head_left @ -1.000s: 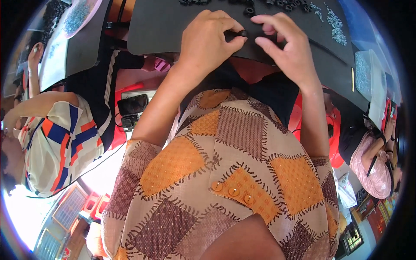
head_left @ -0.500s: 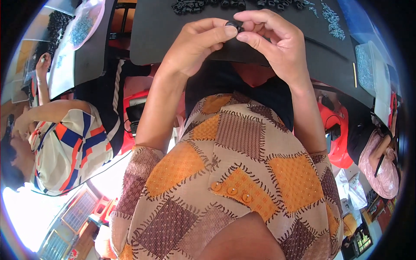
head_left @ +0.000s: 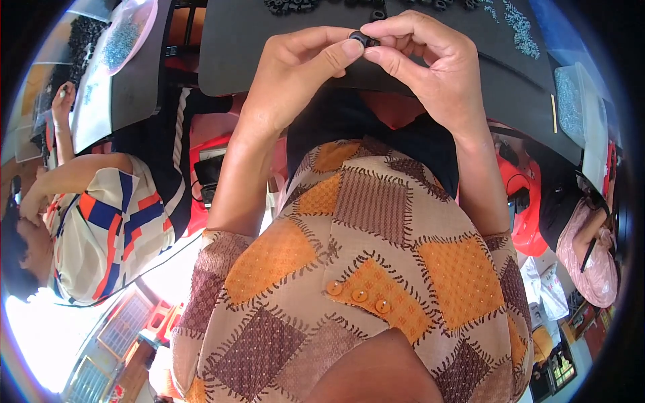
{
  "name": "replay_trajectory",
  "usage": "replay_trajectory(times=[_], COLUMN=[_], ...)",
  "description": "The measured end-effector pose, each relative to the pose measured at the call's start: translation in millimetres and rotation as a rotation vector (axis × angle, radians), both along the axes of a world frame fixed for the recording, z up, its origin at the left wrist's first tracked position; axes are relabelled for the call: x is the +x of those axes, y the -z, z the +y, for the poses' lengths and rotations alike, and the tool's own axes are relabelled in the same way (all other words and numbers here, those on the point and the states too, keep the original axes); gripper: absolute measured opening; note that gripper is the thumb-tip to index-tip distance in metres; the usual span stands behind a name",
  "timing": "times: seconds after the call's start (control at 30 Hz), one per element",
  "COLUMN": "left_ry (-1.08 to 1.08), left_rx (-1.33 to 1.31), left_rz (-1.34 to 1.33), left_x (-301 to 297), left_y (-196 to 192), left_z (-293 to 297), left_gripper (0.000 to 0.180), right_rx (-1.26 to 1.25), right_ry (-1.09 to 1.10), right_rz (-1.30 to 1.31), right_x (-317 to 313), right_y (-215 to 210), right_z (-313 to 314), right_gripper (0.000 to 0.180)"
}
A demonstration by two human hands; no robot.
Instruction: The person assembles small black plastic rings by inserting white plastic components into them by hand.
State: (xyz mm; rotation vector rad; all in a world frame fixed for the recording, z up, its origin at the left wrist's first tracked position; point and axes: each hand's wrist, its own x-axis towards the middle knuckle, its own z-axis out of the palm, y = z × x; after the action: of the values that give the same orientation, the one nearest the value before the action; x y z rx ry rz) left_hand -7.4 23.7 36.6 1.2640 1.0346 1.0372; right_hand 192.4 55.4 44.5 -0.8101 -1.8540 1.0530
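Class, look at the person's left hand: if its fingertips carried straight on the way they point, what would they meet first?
The left hand points toward the right; its fingertips already pinch the small black part, with the right hand directly behind it.

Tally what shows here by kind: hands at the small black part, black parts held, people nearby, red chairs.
Hands: 2, left hand and right hand
Small black part held: 1
Other people: 2, person at left, person at right
Red chairs: 1
Total: 6
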Motion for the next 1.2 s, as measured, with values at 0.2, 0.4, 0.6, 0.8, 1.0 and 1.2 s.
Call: replay_trajectory(times=[0.2,0.4,0.6,0.8,1.0,1.2], left_ry=[-0.024,0.049,0.09,0.081,0.109,0.145], left_rx=[-0.076,-0.124,-0.212,-0.204,-0.163,-0.165], left_rz=[-0.152,-0.246,-0.464,-0.529,-0.489,-0.481], left_x=[-2.3,-1.9,-0.3,6.4,10.0,8.9], left_y=[5.6,7.6,18.3,25.1,32.5,37.6], left_z=[2.9,10.7,12.7,9.8,1.8,-6.5], left_gripper=[0.029,0.025,0.024,0.028,0.03,0.029], right_rx=[-0.114,-0.21,-0.274,-0.312,-0.134,0.126], right_ry=[0.045,0.04,0.028,0.069,0.112,0.111], right_rz=[0.015,0.115,0.195,0.193,0.168,-0.022], right_x=[-8.8,-3.3,0.6,4.5,-0.7,0.1], right_y=[-17.3,-12.7,-4.2,3.0,14.8,12.3], right_z=[-3.6,-0.9,2.4,-1.1,-15.5,-19.4], right_gripper=[0.009,0.015,0.011,0.012,0.018,0.019])
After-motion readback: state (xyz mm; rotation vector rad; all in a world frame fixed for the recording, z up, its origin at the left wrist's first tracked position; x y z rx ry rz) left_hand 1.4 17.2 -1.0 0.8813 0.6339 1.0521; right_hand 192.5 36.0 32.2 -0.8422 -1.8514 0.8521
